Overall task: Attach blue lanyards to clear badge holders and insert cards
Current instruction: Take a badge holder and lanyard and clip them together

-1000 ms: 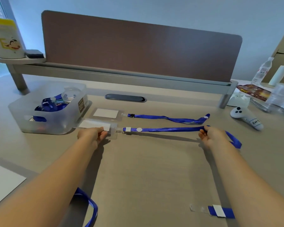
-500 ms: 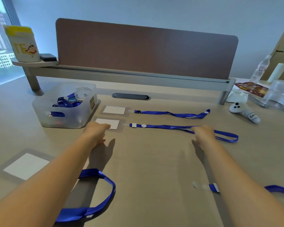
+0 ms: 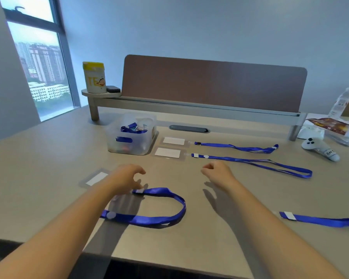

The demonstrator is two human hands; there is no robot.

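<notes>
My left hand (image 3: pixel 127 179) hovers loosely curled over the near lanyard (image 3: pixel 161 218) looped on the bench (image 3: pixel 48 178), holding nothing. My right hand (image 3: pixel 218 173), also relaxed and empty, sits near the finished badge (image 3: pixel 167 153).

Head camera, looking forward and down across a desk.

One wide-angle view is sitting above the near edge of the desk (image 3: pixel 48 158), facing the brown divider (image 3: pixel 214 83) at the far side, with a window (image 3: pixel 40 63) showing at far left. Both forearms are entering from the bottom corners, so the left hand (image 3: pixel 127 178) and right hand (image 3: pixel 218 172) are lying close, mid-frame. The wide lens is bending the edges. No second view is sharing the scene.
</notes>
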